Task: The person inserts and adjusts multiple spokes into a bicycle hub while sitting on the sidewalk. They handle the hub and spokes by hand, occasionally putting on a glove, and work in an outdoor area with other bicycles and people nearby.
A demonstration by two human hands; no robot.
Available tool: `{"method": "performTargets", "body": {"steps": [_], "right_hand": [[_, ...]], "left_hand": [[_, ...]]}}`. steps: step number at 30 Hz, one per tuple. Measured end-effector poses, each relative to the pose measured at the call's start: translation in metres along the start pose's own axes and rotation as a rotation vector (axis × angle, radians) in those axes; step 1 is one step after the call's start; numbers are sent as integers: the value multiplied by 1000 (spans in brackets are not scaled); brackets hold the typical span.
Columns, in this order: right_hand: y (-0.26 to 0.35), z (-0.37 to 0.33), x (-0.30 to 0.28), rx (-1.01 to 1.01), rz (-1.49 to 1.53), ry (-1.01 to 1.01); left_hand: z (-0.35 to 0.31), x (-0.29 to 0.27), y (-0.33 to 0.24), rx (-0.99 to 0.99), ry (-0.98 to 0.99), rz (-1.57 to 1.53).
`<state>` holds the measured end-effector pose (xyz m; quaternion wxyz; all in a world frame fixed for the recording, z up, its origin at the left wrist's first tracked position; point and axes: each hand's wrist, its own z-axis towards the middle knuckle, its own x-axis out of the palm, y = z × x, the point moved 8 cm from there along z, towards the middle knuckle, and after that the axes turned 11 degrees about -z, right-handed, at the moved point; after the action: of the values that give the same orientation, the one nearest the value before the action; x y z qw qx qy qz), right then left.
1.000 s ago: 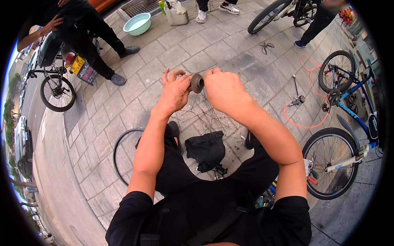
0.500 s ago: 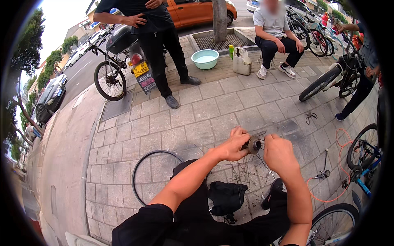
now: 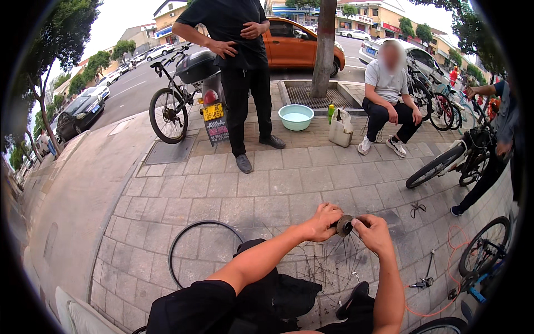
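Observation:
In front of my knees, my left hand is closed round a dark bicycle wheel hub with a sprocket on it. Loose thin spokes fan downward from the hub over the paving. My right hand is pinched at the hub's right face, thumb and finger close to the central opening. What sits between those fingertips is too small to tell. A dark hoop, a bare rim or a tyre, lies flat on the left. Black cloth hangs by my legs.
Scissors, a pump-like tool and an orange hose lie on the right, near a bicycle. Ahead are a standing person, a seated person, a pale green basin and a whitish jug.
My view has tilted up, showing more of the street. The right hand has gone from a fist beside the hub to a pinch at its face. The left keeps its hold.

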<state>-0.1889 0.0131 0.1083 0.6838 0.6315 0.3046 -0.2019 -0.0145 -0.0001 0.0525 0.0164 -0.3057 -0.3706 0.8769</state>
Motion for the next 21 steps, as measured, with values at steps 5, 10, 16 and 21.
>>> {"method": "performTargets", "body": {"steps": [5,10,16,21], "right_hand": [[0,0,2,61,148,-27],[-7,6,9,-18,-76,-107],[-36,11,29,161,305,199],[-39,8,33,132,182,191]], "left_hand": [[-1,3,-8,-59,58,-72],[-4,-1,-5,-116,18,-212],[-5,-4,-10,-30,42,-212],[-6,2,-3,-59,84,-211]]}}
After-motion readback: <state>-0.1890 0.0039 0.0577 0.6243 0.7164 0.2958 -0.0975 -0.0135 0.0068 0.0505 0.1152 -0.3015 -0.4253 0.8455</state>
